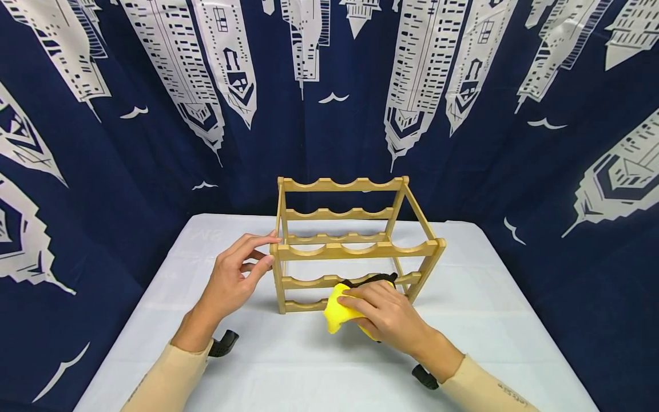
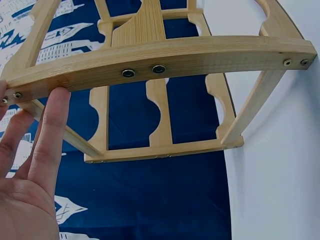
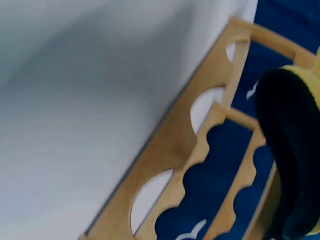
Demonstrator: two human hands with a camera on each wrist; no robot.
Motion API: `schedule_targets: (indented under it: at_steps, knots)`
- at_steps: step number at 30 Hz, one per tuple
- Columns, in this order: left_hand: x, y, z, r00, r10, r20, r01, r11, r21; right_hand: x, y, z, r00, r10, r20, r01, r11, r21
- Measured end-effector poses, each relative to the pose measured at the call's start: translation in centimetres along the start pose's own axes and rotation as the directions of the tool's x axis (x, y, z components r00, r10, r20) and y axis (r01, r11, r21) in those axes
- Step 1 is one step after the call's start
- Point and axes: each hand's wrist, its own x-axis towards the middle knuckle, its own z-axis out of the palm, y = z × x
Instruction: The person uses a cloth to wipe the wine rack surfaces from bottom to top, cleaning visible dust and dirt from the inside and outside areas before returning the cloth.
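A light wooden rack [image 1: 329,250] with scalloped rails stands on the white-covered table. My left hand [image 1: 234,274] touches its front left post with fairly straight fingers. In the left wrist view, a fingertip [image 2: 59,97] presses the outer face of a side bar [image 2: 190,57]. My right hand [image 1: 388,315] grips a bunched yellow and black cloth [image 1: 337,312] against the front of the rack, near the lower rails. The right wrist view shows the cloth's dark fold [image 3: 285,135] beside the rails [image 3: 165,145]; the right fingers are hidden there.
White cloth covers the table [image 1: 247,366]. A dark blue curtain [image 1: 319,137] with white building prints hangs behind and to both sides. Dark straps [image 1: 223,343] sit at both wrists, below beige sleeves [image 1: 170,375].
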Motion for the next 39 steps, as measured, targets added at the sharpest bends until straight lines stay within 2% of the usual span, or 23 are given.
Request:
schedule_targets:
  at_steps: [4,7,10,12,14,17,20,22,24,27,30,36,38,39]
  knots:
    - [0.0,0.0,-0.1,1.000,-0.007,0.004,0.007,1.000,0.003,0.3,-1.0,2.2,0.997,0.016,0.075,-0.014,1.000,-0.019]
    - [0.0,-0.2,0.0,1.000,-0.011,0.004,0.011,1.000,0.006,0.6,-1.9,4.0,0.990,0.100,0.101,-0.095,0.994,-0.047]
    - [-0.1,-0.4,0.1,1.000,-0.011,0.005,0.011,1.000,0.006,1.1,-2.6,5.4,0.976,0.201,0.083,-0.192,0.976,-0.104]
    - [-0.1,-0.5,0.2,1.000,-0.008,0.008,0.008,1.000,0.002,1.6,-2.8,6.1,0.973,0.222,0.058,-0.211,0.964,-0.164]
    - [0.0,-0.5,0.3,1.000,-0.004,0.009,0.004,1.000,-0.001,2.2,-2.8,6.9,0.981,0.190,0.034,-0.178,0.959,-0.222]
    - [0.2,-0.4,0.3,1.000,0.000,0.006,0.000,1.000,-0.002,3.1,-2.9,8.0,0.995,0.096,0.027,-0.082,0.946,-0.313]
    - [0.2,-0.4,0.3,1.000,-0.002,0.004,0.002,1.000,-0.002,3.8,-3.1,9.1,0.996,0.038,0.077,-0.008,0.935,-0.356]
    - [0.1,-0.3,0.3,1.000,-0.006,0.006,0.006,1.000,-0.004,4.1,-3.1,9.7,0.989,0.053,0.138,-0.004,0.943,-0.333]
    - [0.1,-0.3,0.3,1.000,-0.011,0.009,0.011,1.000,-0.009,4.2,-3.0,10.3,0.972,0.100,0.211,-0.040,0.962,-0.269]
    - [0.0,-0.3,0.3,1.000,-0.012,0.011,0.013,1.000,-0.013,4.3,-2.7,10.8,0.929,0.189,0.318,-0.146,0.977,-0.154]
    - [0.0,-0.4,0.3,1.000,-0.002,0.008,0.002,1.000,-0.009,4.3,-2.3,11.2,0.881,0.253,0.399,-0.240,0.967,-0.082]
    - [0.1,-0.3,0.0,1.000,0.002,-0.011,-0.003,1.000,-0.007,4.6,-1.4,11.2,0.792,0.333,0.512,-0.371,0.928,-0.030]
    - [0.0,-0.3,0.0,1.000,0.001,-0.010,-0.001,1.000,-0.005,4.4,-1.1,10.9,0.770,0.341,0.540,-0.390,0.920,-0.025]
    - [0.0,-0.4,0.0,1.000,0.000,-0.008,0.000,1.000,-0.006,4.3,-1.0,10.7,0.765,0.340,0.547,-0.389,0.921,-0.029]
